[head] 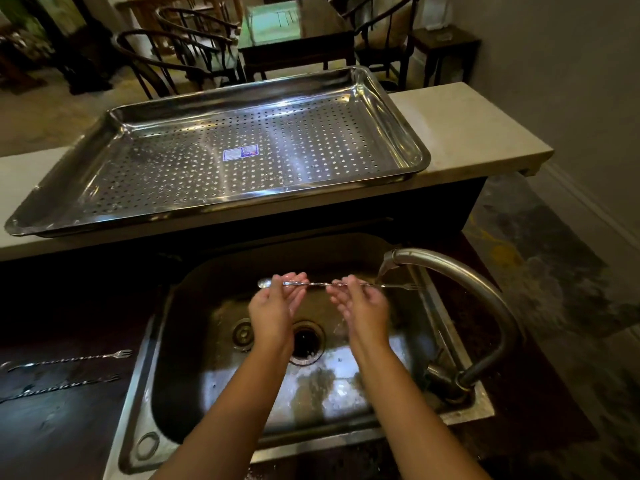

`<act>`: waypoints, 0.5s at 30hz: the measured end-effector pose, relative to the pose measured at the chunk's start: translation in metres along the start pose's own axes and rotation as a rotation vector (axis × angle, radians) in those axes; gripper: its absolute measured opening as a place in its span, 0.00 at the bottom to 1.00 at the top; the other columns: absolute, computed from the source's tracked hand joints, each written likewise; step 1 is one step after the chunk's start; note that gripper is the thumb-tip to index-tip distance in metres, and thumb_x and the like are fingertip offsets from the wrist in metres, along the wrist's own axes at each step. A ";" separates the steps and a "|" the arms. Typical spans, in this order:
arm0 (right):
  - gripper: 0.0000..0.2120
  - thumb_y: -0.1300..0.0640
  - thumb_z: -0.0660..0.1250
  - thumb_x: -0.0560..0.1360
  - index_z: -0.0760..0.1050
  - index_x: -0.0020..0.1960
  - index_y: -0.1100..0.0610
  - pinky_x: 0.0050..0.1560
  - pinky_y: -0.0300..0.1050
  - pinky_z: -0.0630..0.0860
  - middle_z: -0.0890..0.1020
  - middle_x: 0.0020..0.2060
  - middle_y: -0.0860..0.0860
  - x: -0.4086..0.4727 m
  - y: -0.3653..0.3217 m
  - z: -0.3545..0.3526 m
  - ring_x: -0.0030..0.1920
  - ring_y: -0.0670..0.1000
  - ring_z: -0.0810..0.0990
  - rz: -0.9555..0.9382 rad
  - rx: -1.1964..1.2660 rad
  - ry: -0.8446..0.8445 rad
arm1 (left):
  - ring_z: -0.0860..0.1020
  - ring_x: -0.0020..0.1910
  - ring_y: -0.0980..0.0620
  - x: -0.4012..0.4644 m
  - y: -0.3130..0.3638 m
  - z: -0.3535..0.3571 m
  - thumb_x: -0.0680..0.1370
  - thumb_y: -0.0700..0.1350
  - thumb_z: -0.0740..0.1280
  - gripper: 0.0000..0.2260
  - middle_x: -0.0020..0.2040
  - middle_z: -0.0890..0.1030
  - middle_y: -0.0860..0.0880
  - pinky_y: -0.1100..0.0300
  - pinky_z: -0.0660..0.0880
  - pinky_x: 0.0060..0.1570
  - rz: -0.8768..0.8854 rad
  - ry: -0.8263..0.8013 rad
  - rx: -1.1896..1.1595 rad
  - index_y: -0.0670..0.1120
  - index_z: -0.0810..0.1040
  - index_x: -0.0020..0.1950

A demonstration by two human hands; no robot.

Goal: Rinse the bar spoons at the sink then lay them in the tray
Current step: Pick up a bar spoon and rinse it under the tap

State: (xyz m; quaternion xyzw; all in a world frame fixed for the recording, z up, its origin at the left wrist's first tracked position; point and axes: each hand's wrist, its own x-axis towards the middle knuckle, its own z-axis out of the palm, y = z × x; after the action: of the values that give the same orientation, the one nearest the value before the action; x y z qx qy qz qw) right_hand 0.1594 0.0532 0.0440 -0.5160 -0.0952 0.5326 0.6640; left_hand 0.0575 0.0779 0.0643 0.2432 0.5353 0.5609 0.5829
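Water ran from the faucet (pixel 450 271) onto the bar spoon (pixel 318 284), held level over the sink (pixel 346 386). Left hand (pixel 275 306) and right hand (pixel 363 306) each kept a fingertip grip on it. The tray (pixel 221 157) lay behind on the table (pixel 467 133).

The perforated tray (pixel 398 109), sink (pixel 221 393) and twisted bar spoon (pixel 318 283) are shiny metal; the ledge (pixel 485 133) is matt stone.
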 end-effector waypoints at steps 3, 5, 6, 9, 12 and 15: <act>0.06 0.59 0.61 0.78 0.75 0.46 0.61 0.36 0.37 0.80 0.83 0.38 0.54 0.005 -0.008 -0.018 0.33 0.45 0.84 0.004 0.045 0.036 | 0.80 0.43 0.51 0.009 0.010 -0.018 0.82 0.42 0.54 0.13 0.50 0.79 0.36 0.68 0.79 0.40 0.015 0.044 -0.019 0.34 0.73 0.52; 0.06 0.60 0.63 0.76 0.74 0.50 0.63 0.34 0.36 0.80 0.84 0.39 0.55 0.007 -0.010 -0.029 0.34 0.47 0.85 0.011 0.045 0.055 | 0.82 0.41 0.53 0.013 0.013 -0.027 0.82 0.42 0.55 0.14 0.52 0.78 0.36 0.69 0.79 0.40 0.028 0.046 -0.001 0.33 0.73 0.56; 0.07 0.60 0.63 0.76 0.74 0.52 0.63 0.33 0.36 0.80 0.84 0.39 0.55 0.006 -0.011 -0.031 0.35 0.48 0.85 0.020 0.038 0.052 | 0.83 0.38 0.55 0.014 0.013 -0.031 0.82 0.42 0.55 0.14 0.51 0.78 0.36 0.69 0.80 0.40 0.039 0.045 0.009 0.32 0.73 0.56; 0.13 0.55 0.55 0.80 0.74 0.49 0.63 0.33 0.38 0.80 0.84 0.39 0.58 0.004 -0.010 -0.030 0.35 0.50 0.85 0.035 0.050 0.006 | 0.83 0.36 0.57 0.015 0.011 -0.038 0.82 0.42 0.55 0.13 0.51 0.79 0.37 0.70 0.79 0.39 0.051 0.068 0.020 0.35 0.74 0.50; 0.16 0.54 0.55 0.80 0.74 0.51 0.65 0.33 0.38 0.80 0.83 0.42 0.59 0.003 -0.014 -0.030 0.36 0.50 0.85 0.057 -0.004 -0.045 | 0.82 0.42 0.55 0.017 0.013 -0.043 0.82 0.43 0.55 0.13 0.52 0.79 0.37 0.70 0.79 0.39 0.054 0.090 0.023 0.39 0.75 0.46; 0.09 0.58 0.64 0.76 0.76 0.52 0.63 0.34 0.34 0.80 0.83 0.41 0.55 0.005 -0.018 -0.035 0.37 0.47 0.84 0.044 -0.204 -0.077 | 0.82 0.44 0.54 0.018 0.014 -0.046 0.82 0.43 0.55 0.12 0.51 0.80 0.39 0.70 0.79 0.38 0.052 0.085 0.008 0.37 0.75 0.50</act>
State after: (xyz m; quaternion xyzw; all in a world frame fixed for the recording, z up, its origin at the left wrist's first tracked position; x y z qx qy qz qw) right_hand 0.1959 0.0387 0.0407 -0.5620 -0.1628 0.5541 0.5921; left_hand 0.0070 0.0837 0.0566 0.2352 0.5553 0.5835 0.5439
